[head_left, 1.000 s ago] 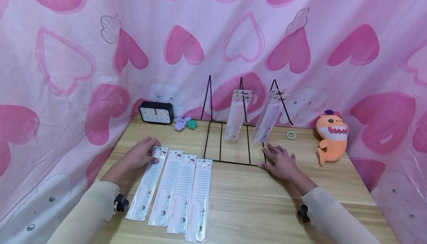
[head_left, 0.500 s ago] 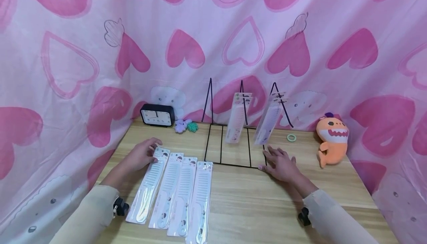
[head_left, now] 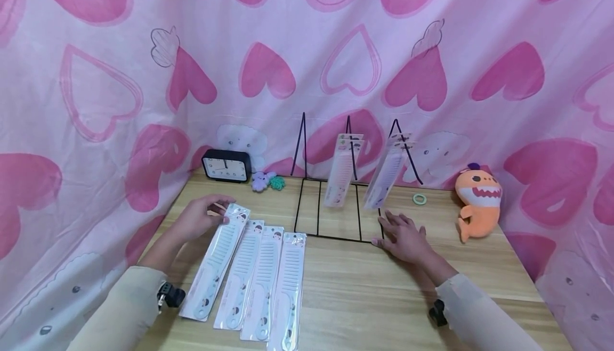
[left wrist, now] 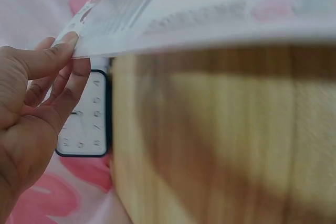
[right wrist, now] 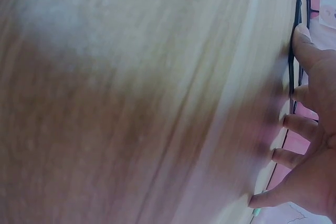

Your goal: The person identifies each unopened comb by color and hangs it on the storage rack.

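My left hand (head_left: 203, 218) pinches the top end of the leftmost packaged comb (head_left: 216, 263), with that end raised off the table. In the left wrist view, thumb and fingers grip the corner of its clear pack (left wrist: 121, 24). Three more packaged combs (head_left: 242, 276) lie side by side just to the right, slightly overlapping. My right hand (head_left: 405, 236) rests with spread fingers at the front right corner of a black wire rack (head_left: 336, 238). Packaged combs hang from the rack's middle hook (head_left: 341, 172) and right hook (head_left: 387, 172); its left hook (head_left: 299, 143) carries nothing.
A black alarm clock (head_left: 225, 165) stands at the back left, beside a small purple toy (head_left: 261, 181) and a green one (head_left: 277, 182). Back right are a pale green ring (head_left: 419, 199) and an orange shark plush (head_left: 478, 202). A pink heart-print curtain (head_left: 268, 68) surrounds the wooden table (head_left: 364, 298).
My left hand has taken hold of the leftmost packaged comb and lifted its top end, shifting it a little up and right. My right hand stays at the rack.
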The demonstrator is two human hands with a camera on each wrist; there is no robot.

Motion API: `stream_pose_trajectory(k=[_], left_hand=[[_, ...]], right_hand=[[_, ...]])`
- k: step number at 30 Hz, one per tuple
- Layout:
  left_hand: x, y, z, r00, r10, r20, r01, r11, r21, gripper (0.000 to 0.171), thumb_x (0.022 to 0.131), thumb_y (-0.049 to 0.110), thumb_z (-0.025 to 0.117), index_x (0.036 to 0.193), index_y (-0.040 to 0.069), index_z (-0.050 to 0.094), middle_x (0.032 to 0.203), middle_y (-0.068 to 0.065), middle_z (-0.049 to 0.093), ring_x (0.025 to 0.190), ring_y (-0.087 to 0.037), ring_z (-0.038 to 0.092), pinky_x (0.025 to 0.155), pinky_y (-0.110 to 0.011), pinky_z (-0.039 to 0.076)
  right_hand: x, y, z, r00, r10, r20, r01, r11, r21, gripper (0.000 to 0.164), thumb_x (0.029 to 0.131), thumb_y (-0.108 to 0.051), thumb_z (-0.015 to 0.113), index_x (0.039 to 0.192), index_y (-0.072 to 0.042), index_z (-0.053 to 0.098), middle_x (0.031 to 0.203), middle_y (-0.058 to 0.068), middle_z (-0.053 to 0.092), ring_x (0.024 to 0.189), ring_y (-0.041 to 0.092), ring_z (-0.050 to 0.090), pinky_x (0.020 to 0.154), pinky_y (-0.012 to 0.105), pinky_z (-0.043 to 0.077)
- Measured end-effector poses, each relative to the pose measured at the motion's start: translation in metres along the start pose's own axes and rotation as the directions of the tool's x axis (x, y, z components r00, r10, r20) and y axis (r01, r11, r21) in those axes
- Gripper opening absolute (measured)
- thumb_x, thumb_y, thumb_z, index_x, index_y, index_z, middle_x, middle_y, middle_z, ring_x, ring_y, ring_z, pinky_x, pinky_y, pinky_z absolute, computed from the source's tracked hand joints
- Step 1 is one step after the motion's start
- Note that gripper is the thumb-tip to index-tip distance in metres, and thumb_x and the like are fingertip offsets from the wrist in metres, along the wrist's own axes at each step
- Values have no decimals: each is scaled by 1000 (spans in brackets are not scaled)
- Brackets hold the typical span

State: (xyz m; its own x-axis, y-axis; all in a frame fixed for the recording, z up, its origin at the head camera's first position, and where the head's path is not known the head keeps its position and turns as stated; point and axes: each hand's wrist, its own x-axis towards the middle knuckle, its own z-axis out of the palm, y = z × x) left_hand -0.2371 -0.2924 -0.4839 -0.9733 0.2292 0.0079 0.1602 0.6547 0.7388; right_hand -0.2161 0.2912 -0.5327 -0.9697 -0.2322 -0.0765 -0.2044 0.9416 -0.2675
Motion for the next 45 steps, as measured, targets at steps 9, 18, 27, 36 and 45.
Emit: stream_pose_trajectory(k=[9, 18, 27, 36, 45], left_hand=[[-1, 39, -17, 993, 82, -89, -91, 990, -104, 45, 96, 4, 84, 139, 13, 76, 128, -16, 77, 113, -31, 75, 86, -20, 63], [-6, 82, -29, 983, 109, -150, -125, 986, -106, 40, 98, 11, 85, 135, 25, 79, 124, -4, 81, 114, -24, 74, 86, -18, 62], [-6, 125, -17, 939, 271, -210, -317, 920, -232, 36, 96, 4, 85, 129, 18, 82, 123, -5, 80, 104, -12, 76, 92, -21, 65], [-1, 150, 6, 885, 390, -257, -463, 800, -382, 39, 92, -8, 84, 128, 8, 82, 114, 1, 79, 104, -14, 77, 95, -29, 67], [6, 157, 17, 891, 356, -281, -448, 791, -418, 41, 93, -4, 86, 131, 8, 80, 115, 6, 79, 106, -13, 76, 97, -29, 66]], right_hand=[[0, 0, 0, 1000, 4, 0, -4, 1000, 10, 81, 102, -63, 71, 165, -15, 53, 179, 18, 37, 161, 60, 30, 109, 101, 18], [-1, 0, 0, 1000, -12, -22, 12, 1000, 14, 80, 103, -63, 70, 165, -15, 54, 178, 18, 39, 160, 60, 32, 108, 102, 19], [-1, 2, 1, 999, -28, -36, 28, 999, 18, 82, 102, -65, 70, 164, -14, 54, 177, 18, 41, 160, 59, 33, 108, 102, 20], [-1, 0, 1, 999, -23, -26, 23, 1000, 20, 83, 102, -67, 69, 164, -14, 55, 177, 18, 41, 160, 59, 32, 108, 102, 20], [-2, 1, 1, 999, -24, -37, 24, 1000, 9, 82, 102, -66, 69, 164, -14, 55, 177, 18, 42, 160, 60, 33, 107, 102, 22]])
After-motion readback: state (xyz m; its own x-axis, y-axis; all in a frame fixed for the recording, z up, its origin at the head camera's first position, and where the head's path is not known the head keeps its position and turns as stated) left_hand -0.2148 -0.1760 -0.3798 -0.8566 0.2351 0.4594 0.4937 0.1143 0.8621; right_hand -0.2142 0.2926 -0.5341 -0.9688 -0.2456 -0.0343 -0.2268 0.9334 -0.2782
